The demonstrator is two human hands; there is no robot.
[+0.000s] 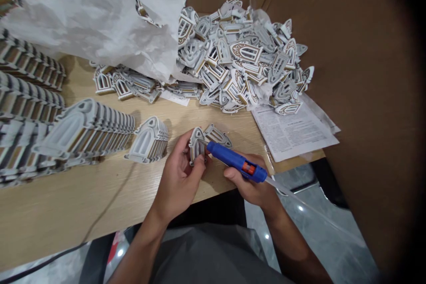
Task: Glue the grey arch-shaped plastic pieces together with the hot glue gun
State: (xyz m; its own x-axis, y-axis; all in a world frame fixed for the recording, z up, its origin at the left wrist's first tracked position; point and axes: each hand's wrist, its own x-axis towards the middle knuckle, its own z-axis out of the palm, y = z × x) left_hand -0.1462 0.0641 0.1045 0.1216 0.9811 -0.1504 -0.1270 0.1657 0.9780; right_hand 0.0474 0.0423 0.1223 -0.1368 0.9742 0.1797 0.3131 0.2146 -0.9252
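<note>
My left hand (181,173) grips a small arched window frame (197,145), white-grey, held up a little off the table with its arch pointing away. My right hand (251,182) is closed around a blue glue gun (234,159) with a clear glue stick (306,202) trailing out of its back end. The gun's nozzle points left at the frame, close to its right edge; whether it touches I cannot tell. Just behind the held frame lies another arched piece (218,135). Left of my left hand, a short row of stacked frames (148,140) stands on the table.
Longer stacked rows (89,128) fill the table's left side. A large heap of loose arched pieces (242,57) lies at the back, partly under crumpled white paper (109,17). Printed sheets (293,135) lie at the right edge. Brown cardboard (362,62) walls the right and back.
</note>
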